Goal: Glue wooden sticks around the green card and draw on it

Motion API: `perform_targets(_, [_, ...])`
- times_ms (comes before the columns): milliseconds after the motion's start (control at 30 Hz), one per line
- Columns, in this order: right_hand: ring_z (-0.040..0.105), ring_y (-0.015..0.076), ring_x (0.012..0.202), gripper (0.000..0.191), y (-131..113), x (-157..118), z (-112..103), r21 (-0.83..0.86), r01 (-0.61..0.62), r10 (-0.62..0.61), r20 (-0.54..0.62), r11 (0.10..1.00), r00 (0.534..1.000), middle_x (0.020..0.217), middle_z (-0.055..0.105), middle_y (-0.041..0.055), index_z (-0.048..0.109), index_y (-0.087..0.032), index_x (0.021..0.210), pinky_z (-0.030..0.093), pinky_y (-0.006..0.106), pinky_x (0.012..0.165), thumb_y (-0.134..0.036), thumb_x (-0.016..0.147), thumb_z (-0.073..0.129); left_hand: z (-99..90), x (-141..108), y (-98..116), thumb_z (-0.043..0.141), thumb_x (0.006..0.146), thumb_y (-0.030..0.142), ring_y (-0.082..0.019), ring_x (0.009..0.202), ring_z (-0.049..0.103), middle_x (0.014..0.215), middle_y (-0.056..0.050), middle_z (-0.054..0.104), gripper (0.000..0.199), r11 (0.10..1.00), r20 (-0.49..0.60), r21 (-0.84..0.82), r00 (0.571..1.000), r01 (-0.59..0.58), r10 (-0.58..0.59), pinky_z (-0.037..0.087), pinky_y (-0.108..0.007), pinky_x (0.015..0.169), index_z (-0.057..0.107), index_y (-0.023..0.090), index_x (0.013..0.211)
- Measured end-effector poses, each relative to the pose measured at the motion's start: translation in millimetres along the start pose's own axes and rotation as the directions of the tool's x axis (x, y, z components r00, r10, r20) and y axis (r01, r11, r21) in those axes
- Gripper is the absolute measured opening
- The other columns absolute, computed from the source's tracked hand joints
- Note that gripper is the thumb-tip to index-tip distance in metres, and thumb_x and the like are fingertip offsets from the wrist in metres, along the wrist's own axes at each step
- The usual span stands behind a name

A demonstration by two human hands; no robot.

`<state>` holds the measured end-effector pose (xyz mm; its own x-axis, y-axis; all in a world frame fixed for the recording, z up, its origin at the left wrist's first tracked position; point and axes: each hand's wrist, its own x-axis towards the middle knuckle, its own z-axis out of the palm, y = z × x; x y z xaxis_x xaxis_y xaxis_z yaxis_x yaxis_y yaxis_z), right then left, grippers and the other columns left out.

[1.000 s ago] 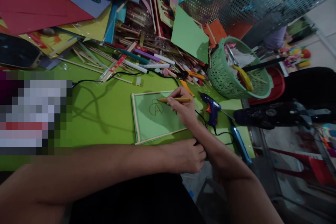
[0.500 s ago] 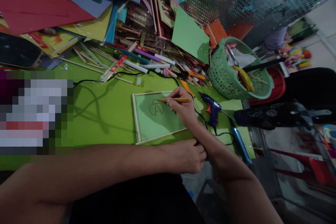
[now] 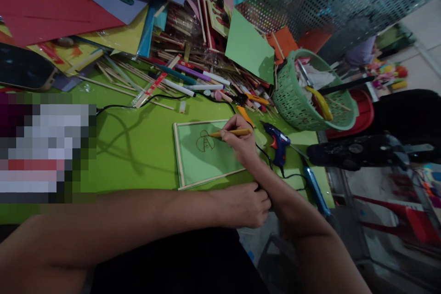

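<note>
My right hand [image 3: 240, 140] is closed in a writing grip round a mustard-yellow marker pen [image 3: 243, 132]. The pen's tip touches or hovers just over a pale green card [image 3: 200, 170], beside a brown line drawing [image 3: 205, 142] of rounded shapes. Thin wooden sticks [image 3: 177, 156] run along the card's visible edges like a frame; its right side is hidden by my hand and forearm. My left hand [image 3: 250, 205] lies curled at the table's near edge, against the underside of my right forearm. Its palm is hidden, so anything inside it cannot be seen.
A blue glue gun [image 3: 280, 142] with a black cord lies right of the card. Beyond stand a green plastic basket [image 3: 292, 101] and piles of wooden sticks [image 3: 172, 50], markers [image 3: 206, 87] and coloured paper [image 3: 250, 46]. A pixelated patch covers the left side.
My right hand and the marker pen have shifted slightly to the right, the tip also a little lower over the drawing. My left hand has stayed in place.
</note>
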<state>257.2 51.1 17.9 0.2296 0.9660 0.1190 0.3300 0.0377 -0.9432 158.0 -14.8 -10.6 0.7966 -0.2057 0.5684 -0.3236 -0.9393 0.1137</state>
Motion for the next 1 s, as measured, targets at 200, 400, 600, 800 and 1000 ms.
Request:
perform_targets(200, [0.046,0.0101,0.057,0.017,8,-1,-2,0.082,-0.027,0.027,-0.009,0.996,1.000,0.069,0.056,-0.0053,0.059,-0.024,0.079,0.039,0.025,0.054,-0.033,0.083,0.073,4.8,-1,1,0.076,0.088,0.022,-0.022,0.085,0.061,0.085,-0.007,0.070,0.006,1.000,0.007,-0.024,1.000,0.005,-0.005,0.039,-0.036,0.069,0.076,0.018,0.083])
perform_targets(400, [0.061,0.0133,0.070,0.021,-4,9,0,0.270,-0.042,0.017,0.095,0.962,0.995,0.086,0.068,-0.0009,0.071,-0.025,0.095,0.050,0.025,0.056,-0.039,0.082,0.080,0.4,1,3,0.066,0.093,0.016,-0.022,0.090,0.060,0.095,-0.010,0.072,0.011,0.999,0.082,-0.046,0.997,-0.002,0.006,0.039,-0.036,0.071,0.076,0.017,0.088])
perform_targets(600, [0.055,0.0110,0.058,0.024,-4,15,13,0.156,-0.089,0.071,0.122,0.984,0.990,0.072,0.063,-0.0035,0.067,-0.023,0.082,0.048,0.025,0.053,-0.041,0.076,0.081,-6.0,-1,6,0.073,0.089,0.017,-0.020,0.083,0.059,0.084,-0.007,0.071,0.011,0.988,0.072,-0.122,0.992,-0.098,0.107,0.035,-0.034,0.065,0.074,0.020,0.078])
perform_targets(800, [0.050,0.0099,0.052,0.021,-1,11,14,0.110,-0.083,0.079,0.045,0.990,0.996,0.066,0.059,-0.0050,0.060,-0.023,0.076,0.041,0.026,0.050,-0.035,0.074,0.078,-6.8,-2,5,0.076,0.087,0.018,-0.019,0.082,0.058,0.083,-0.006,0.069,0.012,0.990,0.074,-0.105,0.992,-0.099,0.107,0.036,-0.034,0.066,0.073,0.021,0.075])
perform_targets(1000, [0.051,0.0116,0.058,0.025,-3,10,13,0.015,-0.078,0.077,0.053,0.997,0.996,0.070,0.060,-0.0026,0.059,-0.024,0.075,0.040,0.028,0.053,-0.040,0.075,0.077,-5.0,-2,5,0.076,0.086,0.017,-0.019,0.084,0.061,0.085,-0.006,0.071,0.010,0.989,0.068,-0.108,0.992,-0.100,0.108,0.037,-0.034,0.065,0.075,0.020,0.077])
